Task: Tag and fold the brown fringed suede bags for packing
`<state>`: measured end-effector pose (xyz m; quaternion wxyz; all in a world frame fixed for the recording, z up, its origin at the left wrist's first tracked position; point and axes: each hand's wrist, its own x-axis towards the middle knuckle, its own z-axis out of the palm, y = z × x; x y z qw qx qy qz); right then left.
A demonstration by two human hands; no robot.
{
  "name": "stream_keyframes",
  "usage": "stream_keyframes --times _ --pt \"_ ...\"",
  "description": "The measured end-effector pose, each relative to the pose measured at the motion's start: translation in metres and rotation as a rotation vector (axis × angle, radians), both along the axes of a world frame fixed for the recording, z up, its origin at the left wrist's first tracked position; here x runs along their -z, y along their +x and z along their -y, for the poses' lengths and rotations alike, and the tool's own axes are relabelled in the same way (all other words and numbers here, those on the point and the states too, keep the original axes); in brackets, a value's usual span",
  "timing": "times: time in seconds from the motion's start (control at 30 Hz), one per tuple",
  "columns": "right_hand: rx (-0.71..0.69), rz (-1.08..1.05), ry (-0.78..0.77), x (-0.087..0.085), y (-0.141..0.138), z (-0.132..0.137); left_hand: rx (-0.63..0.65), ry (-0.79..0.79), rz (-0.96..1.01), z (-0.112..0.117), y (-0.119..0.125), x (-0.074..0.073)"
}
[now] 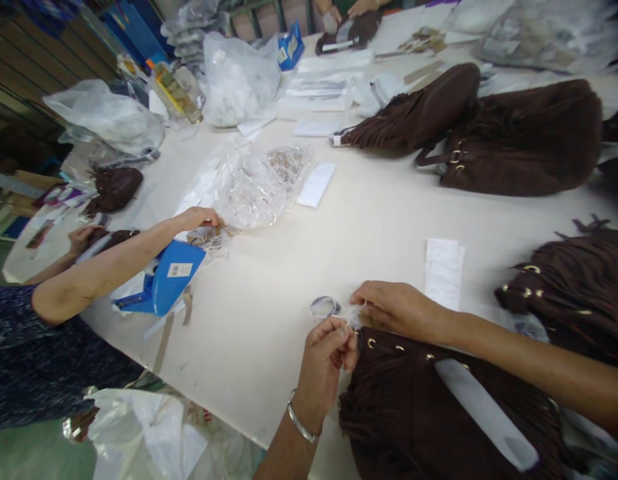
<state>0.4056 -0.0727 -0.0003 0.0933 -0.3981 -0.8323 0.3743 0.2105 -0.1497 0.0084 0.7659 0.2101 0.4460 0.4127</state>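
A brown suede fringed bag (419, 413) with metal eyelets lies at the near edge of the white table (269, 320). My left hand (325, 357), with a silver bracelet on its wrist, pinches a small clear plastic piece (326, 307) and thin string at the bag's top corner. My right hand (399, 308) rests on the bag's upper edge, fingers closed on the same bit of clear plastic and string. A white strip (483, 413) lies across the bag.
A co-worker's arm (113, 263) reaches from the left to a clear bag of tags (259, 183), beside a blue tagging tool (163, 280). More brown fringed bags (489, 133) and another (579, 293) lie right. A white slip (443, 270) and plastic bags (239, 80) sit beyond. Another person's hands (339, 13) work far off.
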Motion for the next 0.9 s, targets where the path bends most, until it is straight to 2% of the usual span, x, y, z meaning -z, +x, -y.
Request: stream_keyframes --times 0.17,0.27,0.4,0.5,0.67,0.77,0.9 --pt "-0.129 0.130 0.072 0.009 0.017 0.000 -0.028 -0.078 0.102 0.004 -0.011 0.004" --pt "-0.182 0.194 0.098 0.009 0.011 0.001 -0.028 -0.098 0.147 0.007 -0.018 0.004" --pt "-0.229 0.230 0.050 0.006 0.003 -0.001 -0.031 -0.106 0.195 0.010 -0.023 0.004" --pt "-0.152 0.207 -0.046 0.006 0.004 -0.006 -0.042 -0.103 0.185 0.009 -0.024 0.006" --pt "0.039 0.048 -0.349 0.010 0.016 -0.011 -0.039 -0.107 0.121 0.007 -0.020 0.013" --pt "0.026 -0.059 -0.428 0.015 0.020 -0.010 -0.040 -0.127 0.042 0.008 -0.017 0.015" --pt "-0.087 -0.195 -0.587 0.019 0.018 -0.016 -0.016 -0.111 -0.056 0.013 -0.016 0.015"
